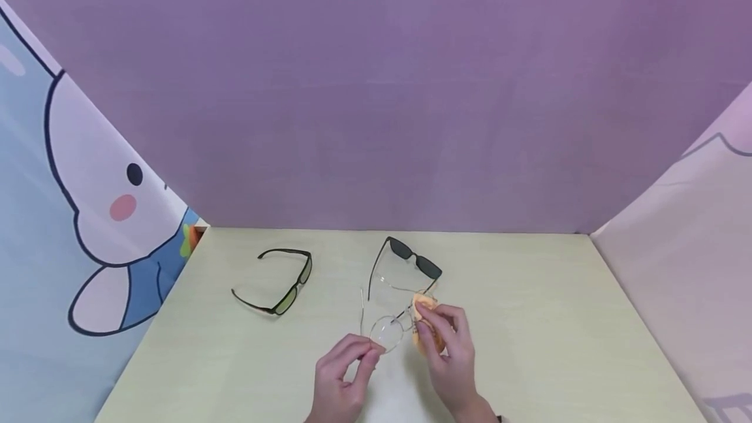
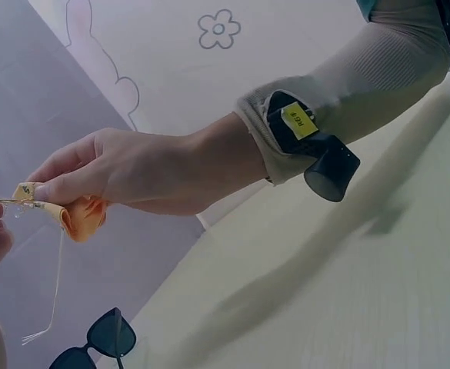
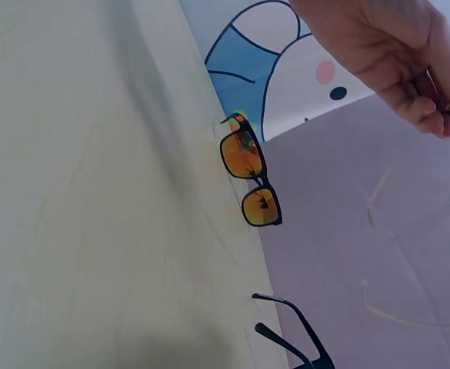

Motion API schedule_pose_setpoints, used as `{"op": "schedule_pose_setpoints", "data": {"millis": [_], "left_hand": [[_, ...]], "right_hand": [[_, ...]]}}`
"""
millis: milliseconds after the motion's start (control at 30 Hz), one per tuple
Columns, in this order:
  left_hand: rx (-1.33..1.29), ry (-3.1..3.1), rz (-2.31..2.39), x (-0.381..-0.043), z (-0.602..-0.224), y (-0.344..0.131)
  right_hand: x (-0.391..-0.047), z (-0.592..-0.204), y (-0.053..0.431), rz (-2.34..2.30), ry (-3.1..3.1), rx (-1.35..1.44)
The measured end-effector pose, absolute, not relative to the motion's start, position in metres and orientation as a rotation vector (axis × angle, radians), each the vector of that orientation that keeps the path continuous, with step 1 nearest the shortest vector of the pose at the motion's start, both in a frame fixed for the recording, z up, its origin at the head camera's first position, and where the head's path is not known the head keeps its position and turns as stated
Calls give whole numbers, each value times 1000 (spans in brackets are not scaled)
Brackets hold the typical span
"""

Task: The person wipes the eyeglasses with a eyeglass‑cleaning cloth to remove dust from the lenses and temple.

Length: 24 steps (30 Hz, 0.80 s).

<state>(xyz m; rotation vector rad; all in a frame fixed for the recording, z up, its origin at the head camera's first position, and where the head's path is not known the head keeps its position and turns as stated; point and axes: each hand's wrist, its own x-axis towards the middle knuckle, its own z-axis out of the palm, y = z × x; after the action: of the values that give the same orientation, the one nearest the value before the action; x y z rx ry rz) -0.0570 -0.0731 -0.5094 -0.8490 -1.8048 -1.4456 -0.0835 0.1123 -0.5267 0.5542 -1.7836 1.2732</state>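
Note:
Thin wire-rimmed eyeglasses (image 1: pixel 386 335) with clear round lenses are held up between both hands, temples pointing away from the body. My left hand (image 1: pixel 343 374) pinches the rim at the left lens between thumb and fingers. On the other side, my right hand (image 1: pixel 452 351) grips an orange cloth (image 2: pixel 85 217), folded over the right lens and hiding most of it. The left wrist view shows the right thumb pressing the cloth at the frame, with one thin temple (image 2: pixel 58 280) hanging down. In the right wrist view the left hand (image 3: pixel 398 58) has curled fingers at the frame.
Dark sunglasses (image 1: pixel 428 267) lie unfolded on the pale table (image 1: pixel 546 318), just beyond the held pair. To the left, black-framed glasses (image 1: pixel 286 301) with greenish lenses lie with temples spread. A purple partition (image 1: pixel 376 96) rises behind the table; printed cloth walls (image 1: pixel 106 201) flank it.

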Motion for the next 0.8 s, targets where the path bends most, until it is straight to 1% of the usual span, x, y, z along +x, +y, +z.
{"op": "schedule_pose_setpoints", "data": {"millis": [167, 367, 633, 800], "left_hand": [[-823, -1830, -1436, -60, -508, -78], [-767, -1880, -1421, -66, -502, -86], [-891, -1886, -1310, -74, -504, -92], [-1003, -1957, -1046, -78, -504, -97]], "right_hand": [[-80, -527, 108, 1289, -1784, 613], [-79, -527, 109, 1321, -1768, 746], [-81, -518, 116, 1332, -1712, 714], [-82, -513, 118, 1341, -1723, 710]]}}
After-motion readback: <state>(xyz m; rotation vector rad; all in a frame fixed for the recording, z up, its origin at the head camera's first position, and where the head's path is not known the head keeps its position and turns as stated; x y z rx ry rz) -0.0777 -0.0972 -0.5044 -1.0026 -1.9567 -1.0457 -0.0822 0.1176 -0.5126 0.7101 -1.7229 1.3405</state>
